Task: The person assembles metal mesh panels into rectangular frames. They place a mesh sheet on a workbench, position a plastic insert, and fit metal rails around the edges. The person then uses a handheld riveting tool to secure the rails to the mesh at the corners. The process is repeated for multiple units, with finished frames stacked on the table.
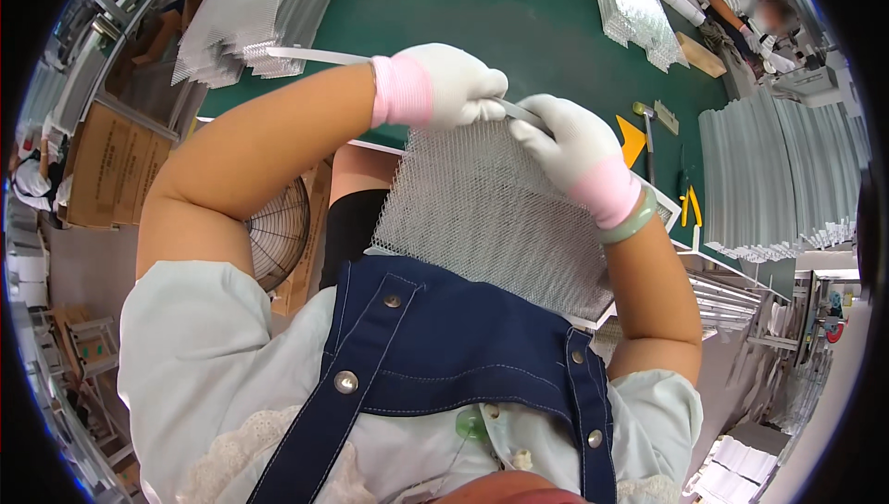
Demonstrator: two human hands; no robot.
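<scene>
Strip (525, 115): in the head view, grey and narrow, held at a slant between both hands, over the far edge of the mesh; a pale length also shows past the left wrist, seemingly the same piece.
Left hand (452, 85): white glove, pink cuff; fingers curled and closed on the strip.
Right hand (572, 141): like glove; thumb and fingers pinch the strip, near the left fingertips.
Bangle (632, 221): green, around the right wrist.
Mesh (500, 212): grey sheet between the hands and the navy apron (463, 342); whether the strip touches it, one cannot tell.
Table (444, 18): green, beyond the hands.
Left stack (269, 4): grey sheets, on the table.
Right stack (782, 170): grey sheets, well apart from the right hand.
Shiny pile (637, 6): at the table's far right, near a wood block (701, 56).
Tools: hammer (649, 147), orange triangle (632, 140) and yellow handles (696, 206), right of the right hand.
Fan (280, 233): below the left forearm.
Co-worker (764, 36): upper right, past the table.
</scene>
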